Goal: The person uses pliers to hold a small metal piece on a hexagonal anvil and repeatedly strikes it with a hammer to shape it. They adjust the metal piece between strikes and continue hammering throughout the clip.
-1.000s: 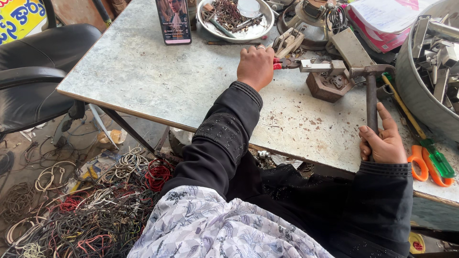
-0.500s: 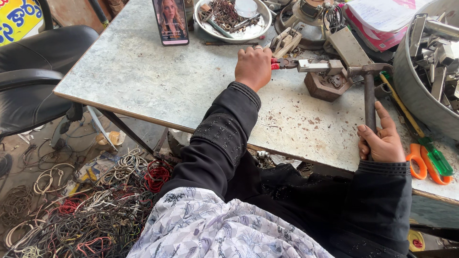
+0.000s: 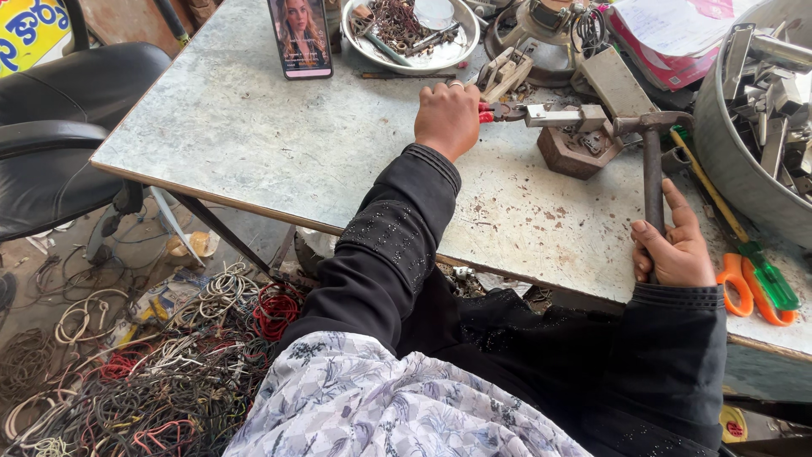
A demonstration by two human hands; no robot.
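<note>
Where table ends, yellow sign (image 3: 30, 34).

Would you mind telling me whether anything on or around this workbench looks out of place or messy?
Yes. Tangled wire coils lie heaped on the floor beside the table. The tabletop is pitted and littered with small rusty bits near its front edge. Orange-handled scissors and a green-handled screwdriver lie loose close to the right hand, which grips a hammer.

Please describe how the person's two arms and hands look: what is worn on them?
Both arms wear long black sleeves. The left sleeve has small shiny dots on the forearm and a ribbed cuff; the right sleeve has a dotted cuff edge. Both hands are bare, without gloves. The left hand wears a thin ring; the right hand shows none.
</note>
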